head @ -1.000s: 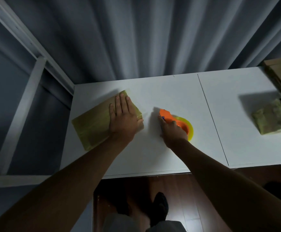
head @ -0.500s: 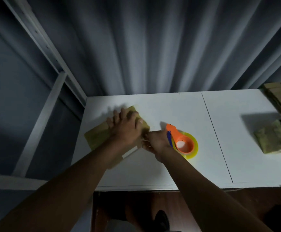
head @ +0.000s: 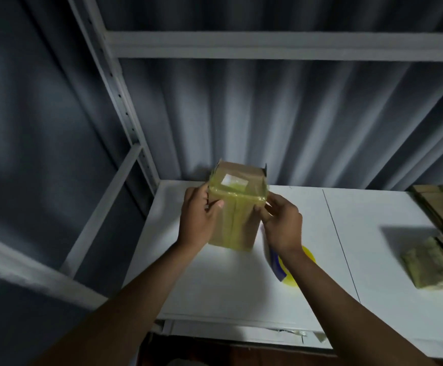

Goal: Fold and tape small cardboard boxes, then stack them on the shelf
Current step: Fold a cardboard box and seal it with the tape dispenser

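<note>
The cardboard box [head: 235, 207] is held up above the white table [head: 215, 286], its long axis running from the person toward the curtain [head: 294, 114], with a taped seam along the face turned to the camera and a small white label on the far, upper face. The left hand [head: 198, 220] grips the box's left side with fingers [head: 216, 204] curled round its edge, while the right hand [head: 283, 223] pinches its right edge between thumb and fingers. Just right of the box a yellow tape roll [head: 301, 268] lies on the table, flattened cardboard pieces [head: 436, 247] sit well to the box's right, and a white shelf frame [head: 241, 44] stands behind it.
</note>
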